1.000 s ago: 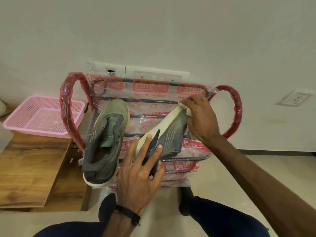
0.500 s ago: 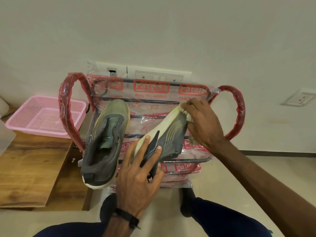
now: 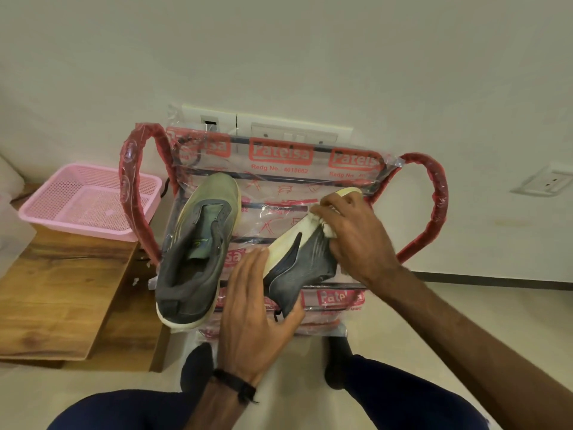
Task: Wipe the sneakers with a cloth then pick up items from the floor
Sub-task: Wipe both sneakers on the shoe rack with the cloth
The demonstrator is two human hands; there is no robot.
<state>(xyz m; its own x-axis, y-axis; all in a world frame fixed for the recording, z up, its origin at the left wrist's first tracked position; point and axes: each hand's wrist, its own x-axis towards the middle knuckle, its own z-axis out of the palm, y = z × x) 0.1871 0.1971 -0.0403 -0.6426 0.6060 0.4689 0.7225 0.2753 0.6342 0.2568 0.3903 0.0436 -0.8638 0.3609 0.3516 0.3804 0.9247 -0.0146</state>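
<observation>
Two sneakers on plastic-wrapped rack [image 3: 280, 169] against wall. Left sneaker [image 3: 198, 259] flat, opening up, toe toward wall, heel sole overhanging rack's front edge. Right sneaker [image 3: 297, 259] tipped on its side, pale sole facing left, toe up toward wall.

Left hand [image 3: 257, 311] bracing right sneaker at heel end: fingers extended along sole, thumb under the heel, so gripping loosely. Black band on that wrist.

Right hand [image 3: 356, 234] clenched round white cloth [image 3: 322, 217], pressing it on the right sneaker's upper near toe. Only scraps of cloth visible between fingers.

Pink basket [image 3: 86, 203] on wooden bench [image 3: 59, 290] left of rack, just beside rack's red-wrapped loop. Switch plate [image 3: 294, 131] on wall behind rack, socket [image 3: 545, 183] further right. Knees in dark trousers at bottom edge, tiled floor [image 3: 465, 311] below.
</observation>
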